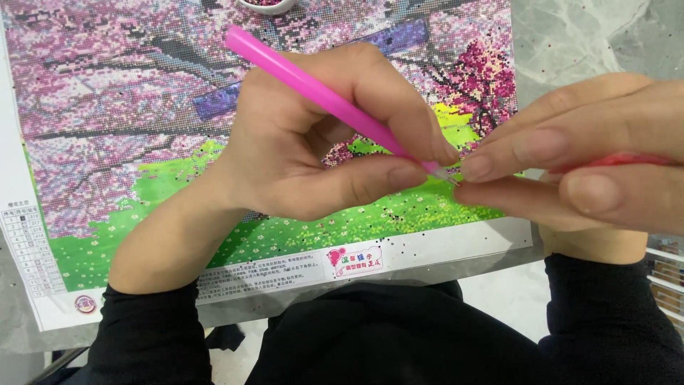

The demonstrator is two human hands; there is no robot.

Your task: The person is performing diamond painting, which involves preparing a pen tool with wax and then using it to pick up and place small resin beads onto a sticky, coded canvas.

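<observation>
The left hand (313, 135) is gripping a pink drill pen (324, 96) between thumb and fingers, the barrel slanting up toward the far left and its pale tip pointing right. The right hand (584, 160) is closing its fingertips narrowly around something small and red (620, 160), mostly hidden, and the pen tip is meeting those fingertips just above the near right part of the canvas; what the red thing is cannot be told.

As a judgement, the picture is looking well advanced: the bead canvas (128, 107) is already showing pink blossom, dark branches, a violet patch and a bright green meadow across most of its face. The beaded texture is clear in the far part, while the near green strip is looking smoother, so some of it may be waiting for beads. Loose beads are lying scattered near the lower white border (427, 246).

A small white bead tray (267, 6) is sitting at the far edge. The canvas is lying flat on a grey marbled desk (570, 36).
</observation>
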